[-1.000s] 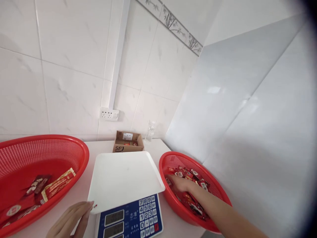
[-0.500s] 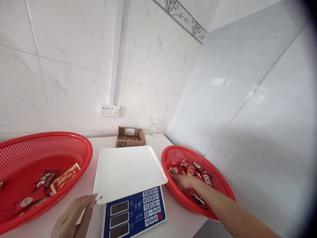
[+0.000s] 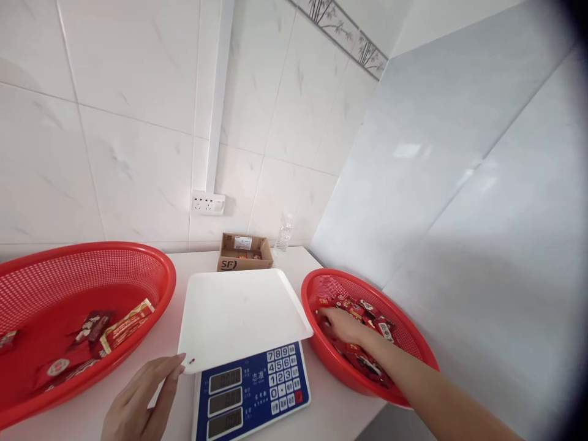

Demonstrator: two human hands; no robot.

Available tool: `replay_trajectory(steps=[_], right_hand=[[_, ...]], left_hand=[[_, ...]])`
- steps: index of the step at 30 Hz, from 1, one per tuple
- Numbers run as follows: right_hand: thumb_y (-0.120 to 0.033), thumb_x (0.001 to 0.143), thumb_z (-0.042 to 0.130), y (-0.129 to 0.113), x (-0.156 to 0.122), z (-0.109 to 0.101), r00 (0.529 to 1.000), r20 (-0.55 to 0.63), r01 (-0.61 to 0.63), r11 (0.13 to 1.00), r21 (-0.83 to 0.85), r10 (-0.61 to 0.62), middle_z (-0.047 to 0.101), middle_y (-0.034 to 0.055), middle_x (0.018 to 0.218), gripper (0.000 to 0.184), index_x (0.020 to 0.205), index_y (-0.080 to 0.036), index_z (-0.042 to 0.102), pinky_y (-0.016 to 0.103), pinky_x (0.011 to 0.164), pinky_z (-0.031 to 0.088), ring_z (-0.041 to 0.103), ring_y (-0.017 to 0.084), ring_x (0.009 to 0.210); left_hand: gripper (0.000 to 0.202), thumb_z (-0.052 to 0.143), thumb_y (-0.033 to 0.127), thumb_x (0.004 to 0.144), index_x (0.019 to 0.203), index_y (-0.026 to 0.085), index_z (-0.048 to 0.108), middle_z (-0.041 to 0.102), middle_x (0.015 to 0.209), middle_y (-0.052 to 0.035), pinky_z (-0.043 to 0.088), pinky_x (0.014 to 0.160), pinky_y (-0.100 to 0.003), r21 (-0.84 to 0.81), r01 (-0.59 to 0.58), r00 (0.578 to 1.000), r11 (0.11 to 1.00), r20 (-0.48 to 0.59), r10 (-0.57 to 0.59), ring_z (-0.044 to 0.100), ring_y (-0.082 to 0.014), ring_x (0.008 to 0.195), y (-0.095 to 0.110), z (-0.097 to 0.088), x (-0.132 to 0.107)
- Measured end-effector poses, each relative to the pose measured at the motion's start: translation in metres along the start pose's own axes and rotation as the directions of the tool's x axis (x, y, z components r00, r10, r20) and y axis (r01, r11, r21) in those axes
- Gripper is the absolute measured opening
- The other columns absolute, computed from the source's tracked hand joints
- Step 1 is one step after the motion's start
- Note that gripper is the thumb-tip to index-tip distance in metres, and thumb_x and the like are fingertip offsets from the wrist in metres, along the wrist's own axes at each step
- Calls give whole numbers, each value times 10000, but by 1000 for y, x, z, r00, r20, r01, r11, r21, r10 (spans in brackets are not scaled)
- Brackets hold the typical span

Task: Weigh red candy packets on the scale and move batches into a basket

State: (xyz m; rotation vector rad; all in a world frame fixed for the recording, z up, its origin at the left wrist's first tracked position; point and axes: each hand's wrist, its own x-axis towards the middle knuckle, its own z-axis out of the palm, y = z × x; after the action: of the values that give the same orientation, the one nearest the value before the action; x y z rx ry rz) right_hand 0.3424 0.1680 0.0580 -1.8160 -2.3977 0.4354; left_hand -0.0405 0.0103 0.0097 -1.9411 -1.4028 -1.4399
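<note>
My left hand (image 3: 142,395) pinches thumb and forefinger at the near left corner of a white weighing tray (image 3: 243,312). The tray has nothing on it but a small dark red mark by that corner. It sits on a digital scale (image 3: 252,392) with a blue keypad panel and three displays. My right hand (image 3: 342,324) reaches into the red plastic basket (image 3: 418,349) on the right, fingers curled down among small red wrapped snack packets (image 3: 367,306). Its fingertips are hidden, and so is whatever they grip.
A larger red basket (image 3: 168,278) on the left holds several red and gold packets (image 3: 128,324). Behind the scale stand an open cardboard box (image 3: 245,264) and a clear plastic bottle (image 3: 283,234). Tiled walls close off the back and right.
In the right basket, my right hand has shifted slightly and its fingers look more curled. The left hand stays at the tray corner. The whole view has drifted a little.
</note>
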Motion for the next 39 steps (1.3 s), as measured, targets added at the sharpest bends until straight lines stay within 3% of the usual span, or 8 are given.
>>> replay_trajectory(steps=[4,7,11,15,24,31,35,39], right_hand=[[-258,778,556,0,8,-32,983,-179,-34,996,82,49,674,32,817,130,896,-214,585,306,698,431,616,206,768],[-394,841,491,-24,12,-46,968,-248,4,984,180,41,671,32,902,226,988,-228,535,308,715,460,628,199,814],[-449,805,553,-85,13,-36,987,-143,128,870,476,-68,654,10,832,254,919,-224,529,253,592,483,624,161,728],[-440,783,584,-140,16,-8,984,59,100,804,587,-166,615,-7,761,265,897,-216,501,205,437,434,578,123,593],[-323,867,445,-162,16,3,968,-53,247,903,353,-244,615,-8,765,146,825,-222,542,263,625,430,564,134,693],[-347,883,438,-161,-5,-1,975,19,217,970,106,-221,668,36,1054,275,1107,-272,579,327,759,433,608,214,945],[-429,893,440,-174,-8,5,955,-16,297,954,47,-296,469,112,1392,463,1292,-206,515,418,1021,327,362,273,1307],[-574,849,455,-188,-5,21,899,109,408,902,144,-424,244,87,1530,648,1401,-239,394,500,1117,137,83,294,1420]], left_hand=[[192,430,288,931,932,188,594,691,775,-33,505,704,-164,-3,5,1000,1000,-7,-5,671,-110,716,2,-1,2],[192,430,287,929,925,187,594,689,748,-31,513,689,-166,-12,-3,1000,1000,-8,2,671,-110,690,6,-2,7],[156,440,238,917,937,188,586,688,743,-29,520,673,-180,-42,2,1000,999,-2,-2,671,-116,679,9,-4,11],[144,470,163,886,968,193,585,683,747,-20,523,662,-190,-84,30,999,996,20,-29,667,-117,685,9,-3,9],[161,477,119,876,988,183,574,671,760,-23,510,676,-184,-120,58,998,991,39,-54,654,-110,713,8,-2,6],[179,471,103,875,997,182,575,671,762,-24,512,680,-186,-135,57,998,989,41,-52,650,-111,717,10,-3,6],[175,475,107,871,986,186,581,676,756,-25,516,663,-194,-129,64,998,990,35,-60,654,-117,704,11,-4,7],[175,480,104,868,985,184,583,678,763,-31,519,674,-202,-133,62,998,989,32,-58,658,-124,715,11,-3,9]])
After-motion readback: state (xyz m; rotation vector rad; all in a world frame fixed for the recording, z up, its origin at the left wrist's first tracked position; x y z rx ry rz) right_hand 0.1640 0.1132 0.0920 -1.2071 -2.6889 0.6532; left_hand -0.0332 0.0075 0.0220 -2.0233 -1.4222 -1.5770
